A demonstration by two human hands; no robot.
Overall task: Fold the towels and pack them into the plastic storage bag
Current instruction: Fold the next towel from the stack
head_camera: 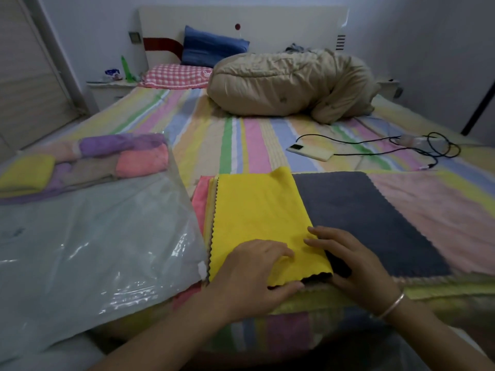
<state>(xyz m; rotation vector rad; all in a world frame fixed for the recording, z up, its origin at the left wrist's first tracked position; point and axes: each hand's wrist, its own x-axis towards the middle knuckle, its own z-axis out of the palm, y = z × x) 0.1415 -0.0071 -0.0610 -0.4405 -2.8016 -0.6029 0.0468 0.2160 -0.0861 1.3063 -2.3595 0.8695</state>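
**Hidden or unclear**
- Both forearms are cut off by the bottom edge of the frame.
- Right hand [356,266]: the thumb is out of sight beneath the palm. A bracelet [391,306] sits on the wrist.
- Coral towel [199,199]: only a strip shows left of the yellow towel [257,218], with the rest covered.
- Dark grey towel [369,218]: its left part lies under the yellow towel.
- Pink towel [434,210]: partly under the grey one, pale against the striped sheet [241,135], and its outline is hard to trace.
- Plastic storage bag [93,250]: runs off the left and lower edges of the frame. Glare blurs its surface.

**Container and contents**
- The bag is clear and lies flat across the left half of the frame.
- Its far end, at upper left, holds four folded towels: a yellow folded towel [25,174], a purple one [120,143], a coral one [142,162] and a beige one [88,172]. Any others inside cannot be made out.

**Hands and task item**
- The yellow towel is folded in half and lies at lower centre of the frame, on top of the spread towels.
- Left hand [254,274]: bent fingers rest on top of it, and the thumb pinches its near hem.
- Right hand: the fingers are nearly straight and press on the towel's right-hand fold.

**Elsewhere**
- Phone [310,152] with a black cable [375,145], at centre right.
- Tan duvet [289,84], bundled at upper centre.
- Blue pillow [211,46] and checked pillow [176,74], to the left of the duvet.
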